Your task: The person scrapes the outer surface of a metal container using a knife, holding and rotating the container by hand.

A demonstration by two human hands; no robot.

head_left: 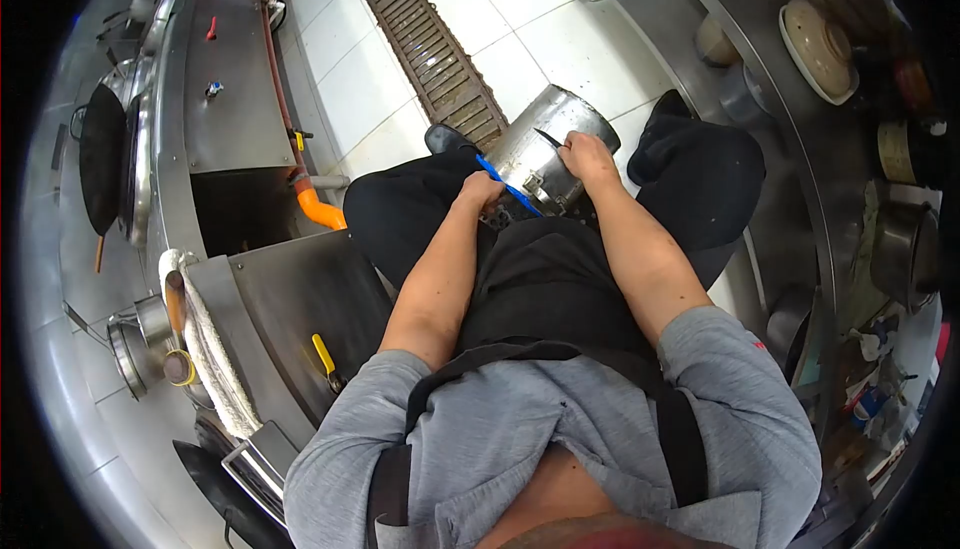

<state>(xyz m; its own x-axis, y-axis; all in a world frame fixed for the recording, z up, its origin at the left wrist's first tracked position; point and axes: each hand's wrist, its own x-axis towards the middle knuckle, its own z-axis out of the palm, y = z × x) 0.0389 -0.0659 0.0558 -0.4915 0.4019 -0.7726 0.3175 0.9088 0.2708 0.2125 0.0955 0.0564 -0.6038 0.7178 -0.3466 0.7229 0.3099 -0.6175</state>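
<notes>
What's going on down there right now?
A person has a metal pot tipped between their legs, near the floor drain. Their right hand grips a dark, pointed blade against or just above the pot's side. Their left hand is at the blue strip by one end.

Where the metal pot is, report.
In the head view, the metal pot sits upper centre, between the person's legs, just right of the floor grate, by the right hand.

bright overhead white light, glare on floor tiles [560, 39], curved fisheye distortion, black vignetted corners, dim right side
</notes>
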